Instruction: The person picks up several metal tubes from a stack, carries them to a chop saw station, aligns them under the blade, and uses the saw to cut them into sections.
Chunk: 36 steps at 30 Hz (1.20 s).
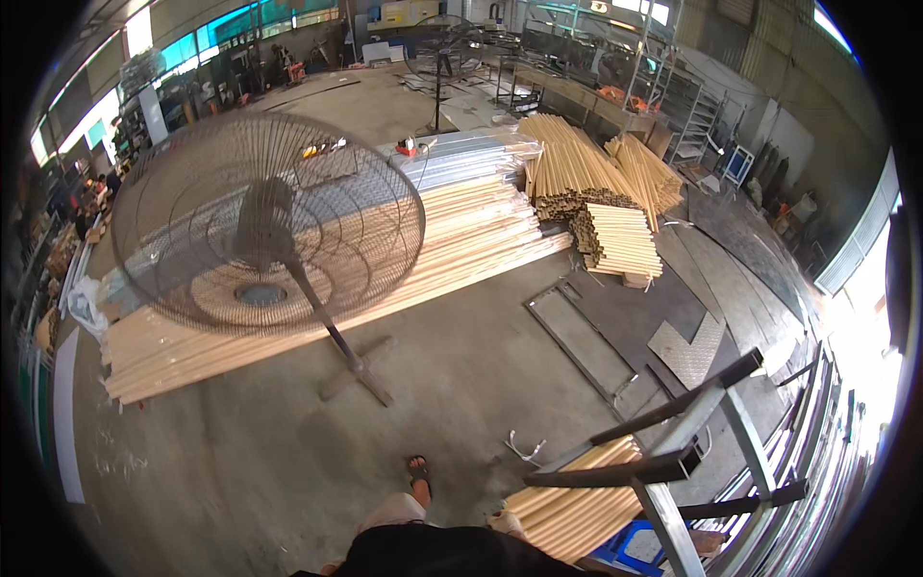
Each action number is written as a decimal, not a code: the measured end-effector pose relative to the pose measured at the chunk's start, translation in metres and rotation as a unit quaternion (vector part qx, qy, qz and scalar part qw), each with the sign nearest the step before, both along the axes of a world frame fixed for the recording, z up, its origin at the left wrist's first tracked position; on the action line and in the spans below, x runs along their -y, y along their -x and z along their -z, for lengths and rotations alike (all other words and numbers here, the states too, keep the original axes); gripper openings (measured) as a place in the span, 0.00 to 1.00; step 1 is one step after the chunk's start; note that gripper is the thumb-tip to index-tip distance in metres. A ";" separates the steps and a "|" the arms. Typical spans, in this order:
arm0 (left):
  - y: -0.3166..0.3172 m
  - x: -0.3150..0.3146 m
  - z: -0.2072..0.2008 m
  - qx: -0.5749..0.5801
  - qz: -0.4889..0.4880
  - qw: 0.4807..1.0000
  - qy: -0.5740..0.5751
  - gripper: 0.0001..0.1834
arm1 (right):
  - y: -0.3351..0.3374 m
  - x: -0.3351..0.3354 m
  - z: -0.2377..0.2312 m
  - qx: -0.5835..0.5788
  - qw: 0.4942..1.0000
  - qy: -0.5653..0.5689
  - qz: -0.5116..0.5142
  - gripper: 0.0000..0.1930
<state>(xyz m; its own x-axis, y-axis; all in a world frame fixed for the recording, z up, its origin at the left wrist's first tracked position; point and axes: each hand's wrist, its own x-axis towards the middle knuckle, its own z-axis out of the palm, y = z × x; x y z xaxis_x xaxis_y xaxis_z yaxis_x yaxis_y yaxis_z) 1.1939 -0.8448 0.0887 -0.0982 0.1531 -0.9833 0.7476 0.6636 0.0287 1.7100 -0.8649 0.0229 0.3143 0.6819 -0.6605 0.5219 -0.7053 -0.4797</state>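
Observation:
Neither of my hands can be made out; only a sliver at the lower edge could be skin, too small to name. My sandalled foot [419,471] stands on the concrete floor below my dark top [433,553]. Close by on the right, a welded metal frame [663,468] rises over a bundle of golden tubes [577,510]. Ahead to the left stands a big pedestal fan [269,226] with a wire cage. Behind it lies a long low stack of golden tubes [461,240], partly in clear wrapping.
Shorter golden tubes [577,168] are piled beyond the long stack. A flat rectangular frame [582,341] and a notched metal plate [687,348] lie on the floor to the right. Long metal bars [827,481] line the right side. A second fan [439,72] stands farther back.

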 end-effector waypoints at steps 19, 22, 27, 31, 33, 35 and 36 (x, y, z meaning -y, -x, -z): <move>-0.272 -0.569 0.001 0.123 -0.169 0.964 -0.165 0.15 | -0.295 -0.366 0.061 0.224 0.968 0.061 0.096 0.19; -0.331 -0.598 -0.067 0.005 -0.064 0.993 -0.097 0.16 | -0.328 -0.412 0.047 0.114 0.973 0.183 0.079 0.18; -0.400 -0.647 -0.058 0.023 -0.062 0.996 -0.064 0.17 | -0.459 -0.561 0.012 0.009 0.967 0.252 0.049 0.16; -0.461 -0.719 -0.046 0.042 -0.119 0.989 -0.080 0.17 | -0.551 -0.702 0.017 -0.003 0.965 0.259 0.036 0.15; -0.484 -0.752 -0.037 0.036 -0.145 0.986 -0.079 0.17 | -0.570 -0.796 0.022 0.005 0.978 0.204 0.032 0.14; -0.508 -0.794 -0.019 0.039 -0.159 0.984 -0.076 0.18 | -0.587 -0.900 0.024 0.016 0.992 0.129 -0.002 0.13; -0.521 -0.817 -0.007 0.049 -0.167 0.982 -0.077 0.18 | -0.599 -0.951 0.028 0.025 0.994 0.096 -0.046 0.12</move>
